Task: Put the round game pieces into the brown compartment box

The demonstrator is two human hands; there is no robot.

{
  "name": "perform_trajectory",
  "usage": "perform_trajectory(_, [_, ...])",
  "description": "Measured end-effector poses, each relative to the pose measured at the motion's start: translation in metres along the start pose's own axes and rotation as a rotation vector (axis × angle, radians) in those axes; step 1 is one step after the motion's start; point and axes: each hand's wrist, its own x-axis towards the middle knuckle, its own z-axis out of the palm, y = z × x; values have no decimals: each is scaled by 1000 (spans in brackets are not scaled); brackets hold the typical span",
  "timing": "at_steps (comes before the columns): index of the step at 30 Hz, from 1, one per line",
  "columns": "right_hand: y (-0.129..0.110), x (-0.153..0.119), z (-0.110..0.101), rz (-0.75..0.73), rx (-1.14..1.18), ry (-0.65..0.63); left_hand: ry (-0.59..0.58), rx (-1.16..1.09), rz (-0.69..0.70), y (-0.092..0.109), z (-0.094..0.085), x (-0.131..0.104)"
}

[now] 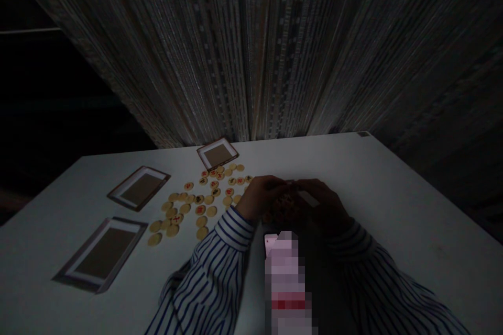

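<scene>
Dim and partly hidden, a cluster of round pieces [283,209] over a white table [412,209], directly between the left hand [261,196] and the right hand [324,201]. Unclear whether loose or inside a container. Both hands arched inward around the cluster, fingers bent, tips close together at its far side, near a small pale spot [291,182]. Too dark to make out any pinch or firm grip in either hand. Beside the right hand, toward the cluster, a pale patch [308,198] of uncertain nature. In the way of a full view: the hands themselves, covering the cluster's far edge and sides.

Just below the cluster, between two blue-and-white striped sleeves [220,251], a lit pink screen [271,243], mostly pixelated. Left of the left hand, a broad scatter of pale round discs [200,210], some with red or black characters, others plain, several touching, the closest right beside the left hand. Past the discs, three tray-like rectangles [104,251] with brown centres and pale borders: one near the table's far edge, two farther left. Behind the table, a vertically striped backdrop [251,52].
</scene>
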Motion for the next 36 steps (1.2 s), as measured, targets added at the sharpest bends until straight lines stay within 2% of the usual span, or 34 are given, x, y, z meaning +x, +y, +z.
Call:
perform_trajectory(6, [0, 2, -2, -2, -11, -43, 8, 55, -6, 1, 1, 0])
perform_trajectory(15, [-1, 3, -4, -5, -35, -81, -17, 120, 68, -10, 5, 0])
perform_trajectory(22, [10, -1, -6, -61, -118, -121, 22, 287, 117, -14, 3, 0])
perform_trajectory(27, [18, -2, -9, -108, -146, -175, 29, 375, 104, -15, -1, -1])
perform_trajectory(36, [14, -1, -15, -44, -150, -272, 28, 456, 84, -14, -6, -3])
